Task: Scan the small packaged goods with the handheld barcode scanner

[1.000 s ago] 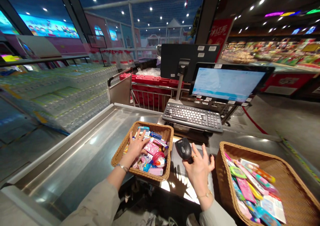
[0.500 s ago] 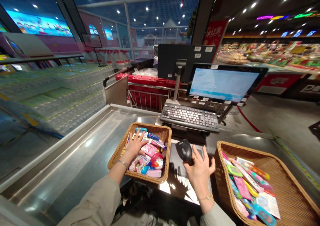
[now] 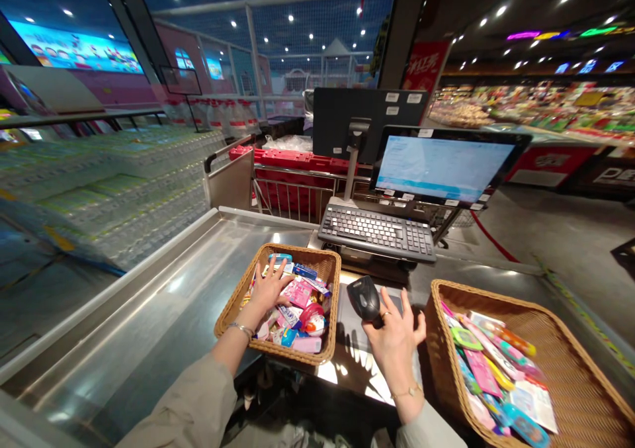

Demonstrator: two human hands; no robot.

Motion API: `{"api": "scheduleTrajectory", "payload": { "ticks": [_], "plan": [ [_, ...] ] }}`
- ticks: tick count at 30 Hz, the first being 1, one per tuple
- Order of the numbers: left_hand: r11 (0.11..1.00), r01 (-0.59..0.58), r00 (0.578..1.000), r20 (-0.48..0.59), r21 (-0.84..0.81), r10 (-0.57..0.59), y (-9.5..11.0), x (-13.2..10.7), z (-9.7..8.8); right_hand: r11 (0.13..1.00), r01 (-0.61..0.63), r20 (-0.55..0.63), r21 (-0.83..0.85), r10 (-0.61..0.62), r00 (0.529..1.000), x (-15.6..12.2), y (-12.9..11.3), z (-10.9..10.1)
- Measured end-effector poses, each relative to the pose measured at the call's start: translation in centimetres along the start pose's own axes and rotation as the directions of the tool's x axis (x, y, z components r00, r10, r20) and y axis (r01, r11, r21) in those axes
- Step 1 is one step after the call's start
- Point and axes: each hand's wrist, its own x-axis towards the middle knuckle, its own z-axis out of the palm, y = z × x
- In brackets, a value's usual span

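Observation:
My left hand (image 3: 268,289) rests with fingers spread on several small colourful packets inside a wicker basket (image 3: 323,263) on the steel counter; a pink packet (image 3: 299,294) lies by its fingertips. My right hand (image 3: 395,337) holds a black handheld barcode scanner (image 3: 364,298) above the dark scanning plate (image 3: 347,329), gripping its handle between thumb and palm while the other fingers fan upward. A second, larger wicker basket (image 3: 570,362) at the right holds more flat packets along its left side.
A black keyboard (image 3: 378,231) and a lit till screen (image 3: 439,168) stand behind the baskets. The steel counter (image 3: 163,315) runs to the left. A metal rail and red crates (image 3: 292,160) are at the back, with stacked bottled water at the left.
The view has shifted slightly left and down. My left hand stays spread on the packets, and my right hand keeps the scanner in nearly the same place.

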Motion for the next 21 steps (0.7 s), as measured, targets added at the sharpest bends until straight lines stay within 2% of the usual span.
{"api": "scheduleTrajectory", "payload": {
  "ticks": [6,21],
  "plan": [
    [0.999,0.030,0.994,-0.104,0.027,-0.027,0.7,0.0,-0.9,1.000,0.012,0.011,-0.001,-0.012,1.000,0.1,-0.4,0.1],
    [0.999,0.034,0.972,-0.232,0.026,-0.027,4.4,1.0,-4.7,1.000,0.010,0.018,-0.001,-0.010,1.000,0.3,-0.4,-0.4]
  ]
}}
